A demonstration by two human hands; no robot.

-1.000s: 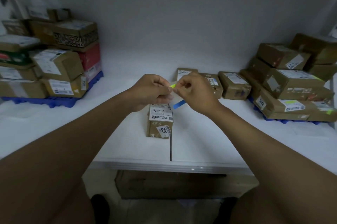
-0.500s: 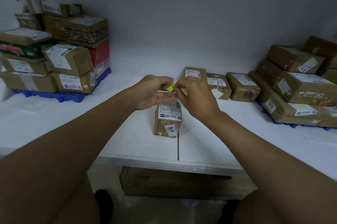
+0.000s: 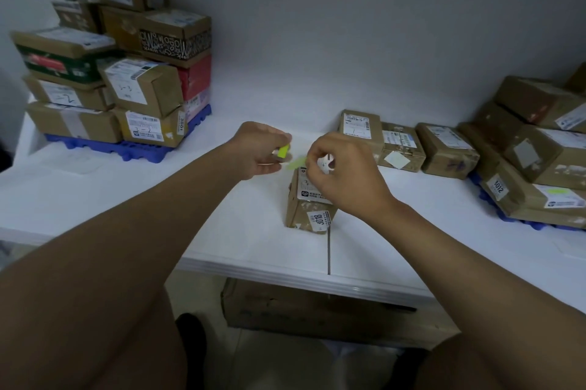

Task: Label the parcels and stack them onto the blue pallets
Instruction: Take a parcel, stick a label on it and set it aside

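Left hand: the left hand [image 3: 260,148] hangs over the table [image 3: 222,215], at about 9 o'clock from the right hand; its fingers are curled round a small pad of yellow-green stickers [image 3: 283,151], thumb under, fingertips on top.
Right hand: the right hand [image 3: 345,177] is above the near parcel, forefinger and thumb pinched on one pale green sticker [image 3: 296,163] that stretches toward the pad; the other fingers are loosely bent. The sticker's left end is blurred, so whether it touches the pad cannot be told.
Parcel: a small brown parcel [image 3: 312,205] stands at the table's middle, on the seam between two tabletops, directly under the right hand. It bears a white shipping label on top and a tag reading J018 on its near face.
Row: three more parcels [image 3: 409,148] lie side by side at 1 o'clock from it, touching or nearly so, near the wall.
Left pallet: a blue pallet [image 3: 133,147] at 10 o'clock carries a stack [image 3: 126,72] several layers high; one box is tagged 3001.
Right pallet: a second blue pallet [image 3: 507,215] at 3 o'clock, mostly hidden, holds tilted boxes [image 3: 532,154]; one tag reads 2012.
Below: a large carton [image 3: 301,304] sits on the floor under the table edge, at 6 o'clock.
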